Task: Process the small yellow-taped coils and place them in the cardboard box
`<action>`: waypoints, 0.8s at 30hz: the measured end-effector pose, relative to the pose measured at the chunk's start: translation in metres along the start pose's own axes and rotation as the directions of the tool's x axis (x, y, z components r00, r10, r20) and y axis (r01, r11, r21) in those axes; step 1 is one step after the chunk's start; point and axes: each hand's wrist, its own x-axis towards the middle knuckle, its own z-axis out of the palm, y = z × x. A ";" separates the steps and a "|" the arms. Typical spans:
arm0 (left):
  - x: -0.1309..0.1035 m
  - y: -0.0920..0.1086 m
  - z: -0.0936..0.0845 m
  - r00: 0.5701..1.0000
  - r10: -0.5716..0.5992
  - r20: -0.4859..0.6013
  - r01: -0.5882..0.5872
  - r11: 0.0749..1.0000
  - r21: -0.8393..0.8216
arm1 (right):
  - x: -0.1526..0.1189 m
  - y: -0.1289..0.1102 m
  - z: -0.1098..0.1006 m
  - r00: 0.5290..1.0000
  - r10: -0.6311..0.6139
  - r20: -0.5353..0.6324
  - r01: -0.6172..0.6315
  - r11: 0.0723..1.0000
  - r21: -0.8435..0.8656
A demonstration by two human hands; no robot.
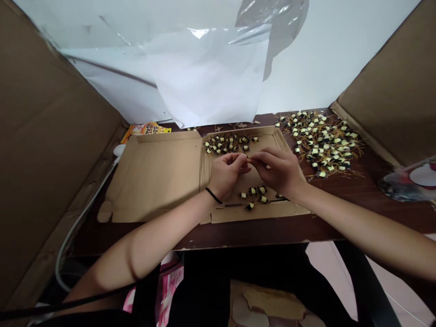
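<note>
two hands: the left hand and right hand meet over the open cardboard box.
fingers: curled, tips close together; cannot tell if they grasp anything, too small to see.
back bunch: little yellow and black parts in the box, behind the hands.
front bunch: a few more near the box's front edge.
big pile: lots more on the table, right of the box.

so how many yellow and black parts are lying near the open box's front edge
6 visible: five parts in a loose group, and a sixth part to their right, partly hidden by the right hand, which may cover more.
</note>
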 end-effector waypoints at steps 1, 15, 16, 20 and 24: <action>0.001 0.002 -0.003 0.999 -0.020 0.027 0.021 0.999 -0.034 | 0.001 0.001 -0.002 0.999 -0.042 -0.002 0.042 0.998 0.036; 0.011 0.013 -0.018 0.838 -0.304 0.454 0.384 0.919 -0.093 | 0.009 0.019 -0.018 0.984 -0.138 0.111 0.093 0.935 0.342; 0.011 0.013 -0.018 0.835 -0.306 0.457 0.386 0.918 -0.090 | 0.009 0.019 -0.019 0.981 -0.159 0.109 0.114 0.934 0.339; 0.011 0.012 -0.019 0.823 -0.311 0.475 0.394 0.916 -0.082 | 0.011 0.022 -0.021 0.969 -0.226 0.103 0.184 0.932 0.312; 0.011 0.013 -0.019 0.819 -0.323 0.474 0.401 0.913 -0.072 | 0.011 0.022 -0.022 0.965 -0.245 0.093 0.208 0.933 0.294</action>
